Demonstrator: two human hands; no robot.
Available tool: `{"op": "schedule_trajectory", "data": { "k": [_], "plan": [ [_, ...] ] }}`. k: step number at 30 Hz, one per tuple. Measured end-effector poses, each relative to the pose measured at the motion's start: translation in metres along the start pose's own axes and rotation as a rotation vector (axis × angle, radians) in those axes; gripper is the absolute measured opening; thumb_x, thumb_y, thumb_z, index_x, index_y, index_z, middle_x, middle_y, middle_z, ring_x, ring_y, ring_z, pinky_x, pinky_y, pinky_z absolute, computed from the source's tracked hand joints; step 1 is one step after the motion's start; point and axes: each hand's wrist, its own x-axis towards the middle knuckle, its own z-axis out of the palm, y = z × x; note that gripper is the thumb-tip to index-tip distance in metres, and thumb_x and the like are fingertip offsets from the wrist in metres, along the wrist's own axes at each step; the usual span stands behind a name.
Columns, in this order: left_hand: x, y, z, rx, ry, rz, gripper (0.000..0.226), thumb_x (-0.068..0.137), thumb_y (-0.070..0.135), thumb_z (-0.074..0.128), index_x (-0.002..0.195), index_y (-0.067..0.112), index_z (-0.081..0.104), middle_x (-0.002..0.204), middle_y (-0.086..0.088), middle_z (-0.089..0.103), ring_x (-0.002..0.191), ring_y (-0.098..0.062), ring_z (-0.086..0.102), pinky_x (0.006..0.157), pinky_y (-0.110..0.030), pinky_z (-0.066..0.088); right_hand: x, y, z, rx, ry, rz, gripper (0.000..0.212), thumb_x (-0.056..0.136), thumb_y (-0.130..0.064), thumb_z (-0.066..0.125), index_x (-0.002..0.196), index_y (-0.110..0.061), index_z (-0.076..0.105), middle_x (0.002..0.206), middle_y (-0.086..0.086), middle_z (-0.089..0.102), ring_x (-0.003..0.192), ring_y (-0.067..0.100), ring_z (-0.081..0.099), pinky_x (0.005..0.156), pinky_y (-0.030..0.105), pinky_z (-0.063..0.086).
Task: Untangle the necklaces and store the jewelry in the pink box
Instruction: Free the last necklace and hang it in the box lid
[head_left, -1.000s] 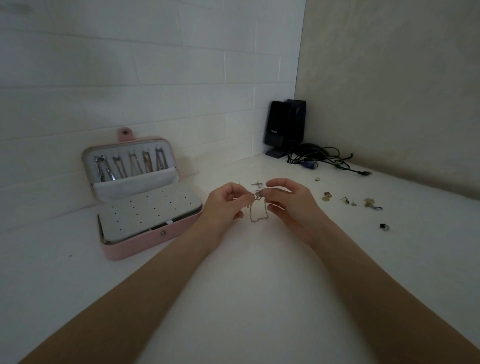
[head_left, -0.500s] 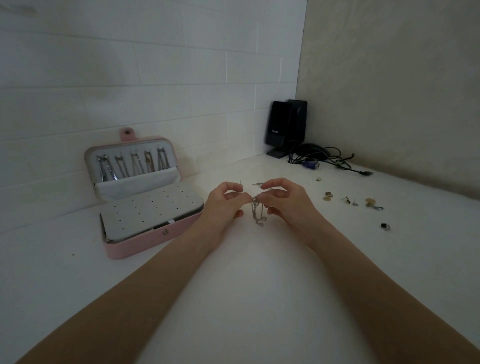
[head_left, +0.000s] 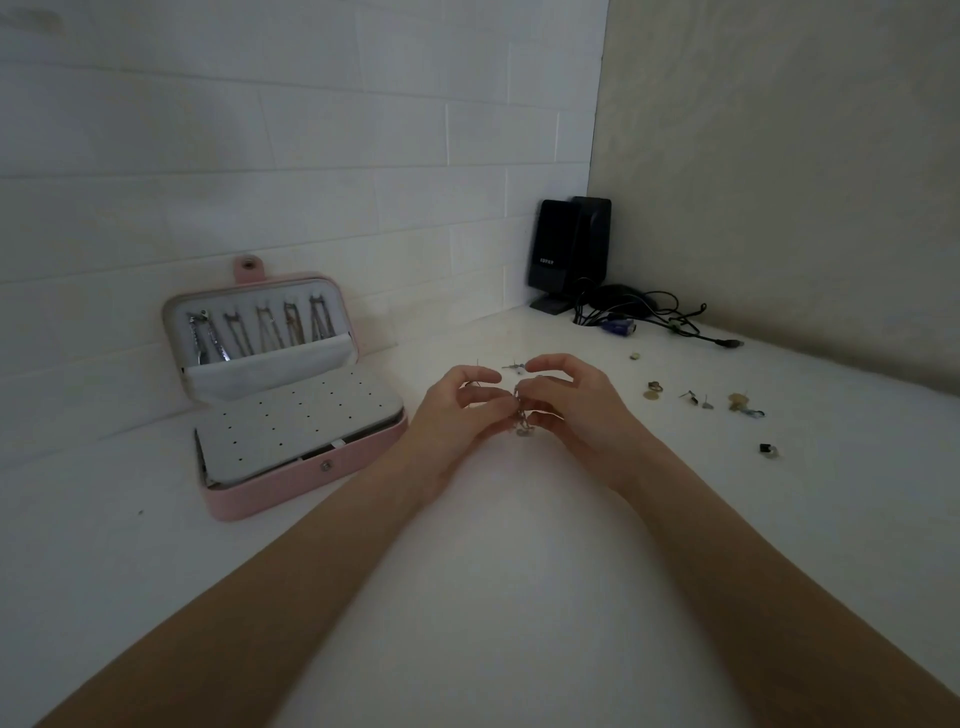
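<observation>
Chain (head_left: 522, 421) now bunched shorter than a second ago; our left hand (head_left: 457, 410) and right hand (head_left: 566, 405) fingers pinch it, knot unresolved.

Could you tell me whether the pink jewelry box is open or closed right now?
Open. The pink jewelry box has its lid propped against the wall, showing hung chains and the perforated white panel.

The pink box (head_left: 291, 441) is being kept open on the counter (head_left: 493, 597), at the left against the wall, with necklaces (head_left: 260, 332) being held in its raised lid. Right of it, at the middle, a tangled chain (head_left: 521, 415) is being held between the left hand (head_left: 457, 410) and right hand (head_left: 571, 410). Further right, small jewelry pieces (head_left: 701, 400) are being left scattered. Behind them, in the corner, a speaker (head_left: 566, 249) is standing, cables (head_left: 639, 317) beside it.
</observation>
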Motion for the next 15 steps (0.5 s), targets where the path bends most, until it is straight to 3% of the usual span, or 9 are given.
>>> {"op": "schedule_trajectory", "data": {
  "k": [11, 15],
  "plan": [
    [-0.0001, 0.0037, -0.0057, 0.200, -0.009, 0.038, 0.024, 0.079, 0.007, 0.071, 0.094, 0.020, 0.059, 0.091, 0.001, 0.061, 0.071, -0.006, 0.059, 0.062, -0.012, 0.048, -0.0016, -0.0015, -0.0013, 0.083, 0.030, -0.002, 0.025, 0.083, 0.005, 0.060, 0.104, -0.006, 0.053, 0.076, 0.008, 0.063, 0.062, 0.011, 0.062, 0.064, 0.021, 0.053],
    [-0.0001, 0.0038, -0.0057, 0.144, 0.005, 0.010, 0.024, 0.079, 0.001, 0.069, 0.092, 0.019, 0.060, 0.091, 0.000, 0.061, 0.072, -0.008, 0.058, 0.065, -0.015, 0.047, -0.0016, -0.0008, -0.0004, 0.066, 0.036, -0.010, 0.029, 0.081, 0.009, 0.060, 0.105, -0.005, 0.053, 0.074, 0.006, 0.063, 0.064, 0.011, 0.063, 0.063, 0.020, 0.053]
  ]
}}
